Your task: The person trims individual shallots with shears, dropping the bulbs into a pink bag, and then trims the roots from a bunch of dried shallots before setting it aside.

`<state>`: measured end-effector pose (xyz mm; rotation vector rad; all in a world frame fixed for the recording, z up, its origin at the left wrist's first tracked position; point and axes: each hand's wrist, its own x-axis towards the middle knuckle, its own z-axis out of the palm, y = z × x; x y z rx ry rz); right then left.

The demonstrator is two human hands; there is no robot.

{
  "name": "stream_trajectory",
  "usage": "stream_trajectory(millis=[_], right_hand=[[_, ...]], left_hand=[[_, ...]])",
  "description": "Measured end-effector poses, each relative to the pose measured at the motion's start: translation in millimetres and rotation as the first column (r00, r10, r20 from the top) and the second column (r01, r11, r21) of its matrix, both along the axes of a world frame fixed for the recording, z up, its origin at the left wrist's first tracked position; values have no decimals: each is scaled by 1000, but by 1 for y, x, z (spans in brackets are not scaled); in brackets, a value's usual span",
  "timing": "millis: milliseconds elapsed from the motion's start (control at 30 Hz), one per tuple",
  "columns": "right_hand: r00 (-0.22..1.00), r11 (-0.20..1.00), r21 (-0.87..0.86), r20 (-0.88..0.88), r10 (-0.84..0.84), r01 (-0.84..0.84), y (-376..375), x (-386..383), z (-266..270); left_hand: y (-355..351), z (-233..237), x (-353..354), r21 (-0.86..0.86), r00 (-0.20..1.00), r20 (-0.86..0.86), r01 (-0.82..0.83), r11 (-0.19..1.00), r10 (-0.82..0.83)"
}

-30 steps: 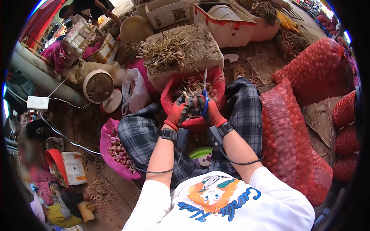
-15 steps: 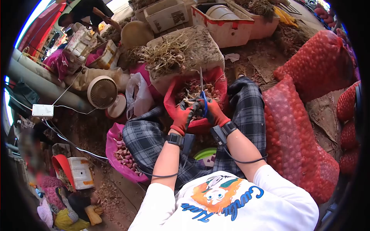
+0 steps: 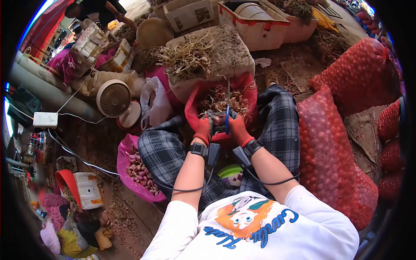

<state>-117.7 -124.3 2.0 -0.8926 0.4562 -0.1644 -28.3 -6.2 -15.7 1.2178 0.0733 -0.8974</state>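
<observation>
My left hand [image 3: 205, 126], in a red and dark glove, is closed around something small, which looks like a shallot partly hidden by the fingers. Close beside it, my right hand [image 3: 237, 127] in a matching glove is closed on blue-handled scissors [image 3: 228, 112], whose blades point away from me. Both hands are over the near side of a red bag [image 3: 190, 106] holding dry stems and skins. Beyond the bag, dried shallot stalks [image 3: 186, 56] lie on a dirty foam block [image 3: 234, 54]. A pink bag of trimmed shallots [image 3: 141, 175] stands by my left knee.
Full red mesh sacks [image 3: 320, 151] stand at the right. A small fan [image 3: 113, 99] and a white plastic bag [image 3: 154, 102] are at the left. Foam boxes [image 3: 255, 32] line the back. One person [image 3: 102, 11] bends at the upper left; another is at the lower left.
My hands have drawn slightly lower and flatter over the bag. The scissors have turned more upright. The camera view has shifted a little.
</observation>
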Motion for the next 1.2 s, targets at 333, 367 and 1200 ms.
stream_trajectory(millis=[333, 367, 1200], right_hand=[[990, 806, -591, 97, 101, -24, -23, 1, 20], [985, 806, -588, 89, 151, -71, -26, 0, 18], [984, 481, -865, -74, 159, -143, -19, -15, 45]], left_hand=[[21, 29, 10, 207, 802, 506, 243, 948, -316], [23, 33, 12, 228, 765, 557, 233, 945, -323], [17, 21, -2, 727, 372, 669, -146, 671, -643]])
